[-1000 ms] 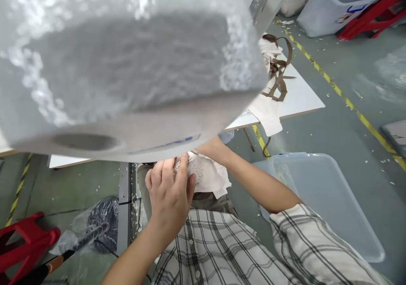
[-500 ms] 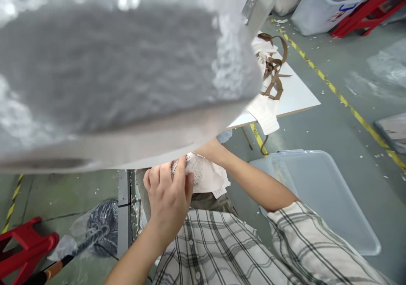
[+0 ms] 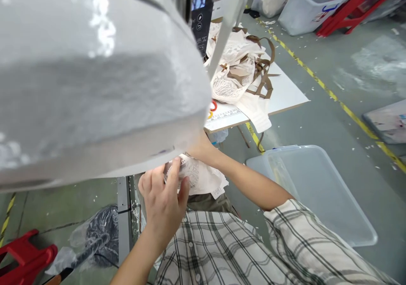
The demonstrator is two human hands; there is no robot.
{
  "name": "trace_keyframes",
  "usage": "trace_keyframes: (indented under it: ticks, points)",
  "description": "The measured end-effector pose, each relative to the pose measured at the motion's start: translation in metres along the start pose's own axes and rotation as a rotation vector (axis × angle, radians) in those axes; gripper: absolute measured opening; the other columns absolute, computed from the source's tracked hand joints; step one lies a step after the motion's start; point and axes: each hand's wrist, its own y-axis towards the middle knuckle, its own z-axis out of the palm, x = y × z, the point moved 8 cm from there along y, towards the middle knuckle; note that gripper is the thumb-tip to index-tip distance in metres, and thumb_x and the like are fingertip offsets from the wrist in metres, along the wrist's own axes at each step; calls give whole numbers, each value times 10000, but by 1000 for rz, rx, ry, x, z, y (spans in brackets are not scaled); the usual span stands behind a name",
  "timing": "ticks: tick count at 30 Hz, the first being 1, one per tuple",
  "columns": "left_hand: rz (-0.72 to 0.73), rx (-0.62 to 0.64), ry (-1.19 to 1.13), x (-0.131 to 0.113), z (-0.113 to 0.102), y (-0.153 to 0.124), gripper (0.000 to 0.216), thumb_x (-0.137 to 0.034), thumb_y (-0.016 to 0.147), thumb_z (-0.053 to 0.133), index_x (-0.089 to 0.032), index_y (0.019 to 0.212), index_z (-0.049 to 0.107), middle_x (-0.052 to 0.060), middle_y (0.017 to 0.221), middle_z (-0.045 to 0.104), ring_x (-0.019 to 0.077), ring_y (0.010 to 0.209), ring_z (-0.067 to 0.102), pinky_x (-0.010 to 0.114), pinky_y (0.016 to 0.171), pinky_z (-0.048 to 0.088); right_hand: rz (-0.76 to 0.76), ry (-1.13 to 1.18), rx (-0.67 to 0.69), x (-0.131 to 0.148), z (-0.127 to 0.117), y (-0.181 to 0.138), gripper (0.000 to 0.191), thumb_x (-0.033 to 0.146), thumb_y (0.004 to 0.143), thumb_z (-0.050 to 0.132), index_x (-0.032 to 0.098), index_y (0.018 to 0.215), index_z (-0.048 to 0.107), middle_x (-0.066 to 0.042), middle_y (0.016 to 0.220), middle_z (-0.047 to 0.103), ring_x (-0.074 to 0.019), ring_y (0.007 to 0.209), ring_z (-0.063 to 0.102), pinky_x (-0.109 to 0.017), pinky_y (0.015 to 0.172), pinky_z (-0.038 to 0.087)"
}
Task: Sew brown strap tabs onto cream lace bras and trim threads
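A large pale, shiny machine head (image 3: 104,94), blurred and close to the camera, fills the upper left. Just under its lower edge is a white lace garment (image 3: 206,179) with a small printed tag, hanging down in front of my lap. My left hand (image 3: 165,192) lies against the garment's left side, fingers stretched out and thumb apart from them; the fingertips reach the machine's lower edge. From the right, my right hand (image 3: 199,146) comes in above the garment. Its fingers are hidden behind the machine head.
A white table (image 3: 285,92) at the right bears a heap of white lace garments (image 3: 234,61) with brown straps. Nearby are a dark control panel (image 3: 200,27), a clear plastic lid (image 3: 323,192), plastic bins (image 3: 312,8), a red stool (image 3: 28,255) and a bagged bundle (image 3: 103,234).
The view has shifted, so the machine head covers less and the garment heap and control panel show more. My left thumb and index finger stand slightly farther apart. The garment stays under the machine.
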Motion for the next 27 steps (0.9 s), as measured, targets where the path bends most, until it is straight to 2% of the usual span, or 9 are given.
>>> trace_keyframes:
  ticks: [2, 4, 7, 10, 12, 15, 20, 27]
  points:
    - [-25, -45, -71, 8, -3, -3, 500, -260, 915, 658, -189, 1397, 548, 200, 1345, 567, 327, 1267, 538, 472, 1074, 385, -3, 94, -37, -1, -2, -3, 104, 156, 857, 523, 224, 907, 585, -38, 995, 641, -182, 827, 574, -329, 795, 515]
    - [-88, -79, -156, 21, -3, -6, 494, -278, 922, 653, -178, 1389, 527, 202, 1329, 555, 328, 1274, 526, 468, 1051, 417, 0, 166, -77, -3, -5, -8, 112, 200, 881, 533, 214, 960, 611, -58, 1115, 653, -169, 811, 577, -323, 794, 515]
    - [-293, -25, -372, 47, 11, -14, 472, -367, 949, 619, -173, 1365, 509, 184, 1294, 568, 311, 1242, 556, 433, 992, 479, 26, 231, -153, -7, -12, -17, 146, 282, 922, 551, 201, 1018, 626, -91, 1254, 614, -156, 838, 582, -309, 788, 512]
    - [-506, 98, -683, 65, 36, -22, 484, -459, 976, 563, -186, 1367, 483, 171, 1311, 585, 283, 1182, 624, 388, 931, 528, 48, 296, -174, -12, -16, -26, 144, 312, 937, 562, 195, 1001, 616, -83, 1165, 624, -140, 814, 570, -292, 754, 495]
    - [-566, 160, -809, 69, 47, -25, 485, -497, 976, 547, -188, 1345, 492, 165, 1295, 611, 280, 1154, 647, 374, 894, 543, 89, 324, -149, -15, -15, -34, 140, 326, 940, 572, 199, 992, 602, -55, 1047, 634, -131, 773, 559, -281, 714, 476]
    - [-601, 178, -803, 74, 51, -26, 469, -526, 946, 581, -181, 1262, 540, 148, 1218, 649, 289, 1125, 652, 381, 871, 542, 161, 373, -101, -20, -13, -47, 187, 380, 927, 611, 209, 995, 577, -22, 934, 620, -127, 746, 556, -263, 644, 441]
    - [-616, 161, -694, 76, 44, -23, 440, -516, 919, 627, -172, 1184, 556, 112, 1111, 661, 289, 1108, 637, 396, 895, 513, 197, 443, -51, -16, -7, -66, 277, 403, 850, 714, 220, 975, 548, -12, 939, 611, -131, 774, 587, -262, 665, 472]
    - [-597, 165, -622, 74, 38, -20, 424, -529, 903, 640, -180, 1138, 589, 97, 1109, 663, 272, 1068, 639, 366, 855, 511, 217, 342, -27, -2, -4, -72, 332, 451, 818, 733, 226, 978, 548, -16, 919, 592, -157, 843, 578, -255, 658, 475]
